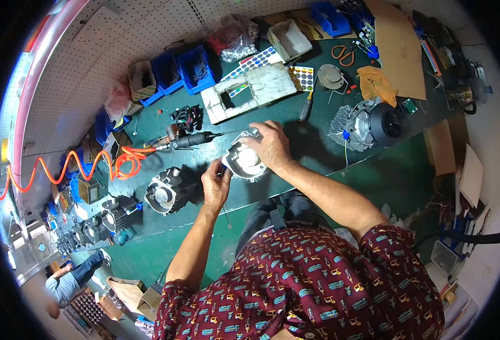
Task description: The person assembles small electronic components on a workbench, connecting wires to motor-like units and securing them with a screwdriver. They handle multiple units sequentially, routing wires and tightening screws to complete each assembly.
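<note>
A silvery metal motor housing (243, 161) with a pale round centre is at the bench's front edge, between my hands. My right hand (272, 146) is closed over its upper right rim, thumb toward the inside. My left hand (216, 182) is closed at its lower left side, fingertips pinched by the rim; whether something small is between them is hidden. Just beyond lies a black air screwdriver (190, 140) with a long thin bit, joined to an orange coiled hose (100, 164). A similar dark housing (164, 194) stands left of my left hand.
A white slab with a cutout (270, 85) and blue bins (196, 71) lie behind. To the right are a finned motor with a black cap (377, 124), a screwdriver (305, 107), a round metal part (331, 76) and an orange cloth (376, 84). Another person (71, 280) is far left.
</note>
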Motion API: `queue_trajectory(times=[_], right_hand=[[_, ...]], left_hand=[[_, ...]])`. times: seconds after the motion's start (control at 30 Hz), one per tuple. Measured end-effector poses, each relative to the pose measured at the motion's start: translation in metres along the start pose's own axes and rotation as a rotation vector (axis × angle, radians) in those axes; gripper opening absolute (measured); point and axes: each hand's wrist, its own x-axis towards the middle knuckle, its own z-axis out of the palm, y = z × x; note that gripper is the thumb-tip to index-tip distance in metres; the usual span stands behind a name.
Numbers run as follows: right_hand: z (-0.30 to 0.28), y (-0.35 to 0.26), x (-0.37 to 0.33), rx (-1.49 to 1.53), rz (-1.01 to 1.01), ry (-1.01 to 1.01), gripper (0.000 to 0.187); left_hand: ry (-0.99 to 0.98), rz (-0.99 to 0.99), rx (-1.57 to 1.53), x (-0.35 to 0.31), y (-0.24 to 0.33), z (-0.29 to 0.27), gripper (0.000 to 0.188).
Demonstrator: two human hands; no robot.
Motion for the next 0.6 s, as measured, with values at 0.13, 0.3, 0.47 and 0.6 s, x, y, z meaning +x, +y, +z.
queue_trajectory(times=[0.13, 0.3, 0.47, 0.6], right_hand=[[0.008, -0.011, 0.0, -0.056, -0.02, -0.05, 0.042], [0.018, -0.02, -0.002, -0.103, -0.044, -0.06, 0.044], [0.015, -0.02, -0.002, -0.094, -0.032, -0.054, 0.042], [0.011, -0.008, -0.001, -0.023, -0.074, -0.019, 0.041]], left_hand=[[-0.07, -0.082, -0.219, -0.006, -0.01, -0.015, 0.034], [-0.081, -0.107, -0.222, -0.005, -0.014, -0.025, 0.03], [-0.09, -0.089, -0.129, -0.001, -0.013, -0.025, 0.025], [-0.076, 0.002, 0.115, 0.0, -0.008, -0.021, 0.021]])
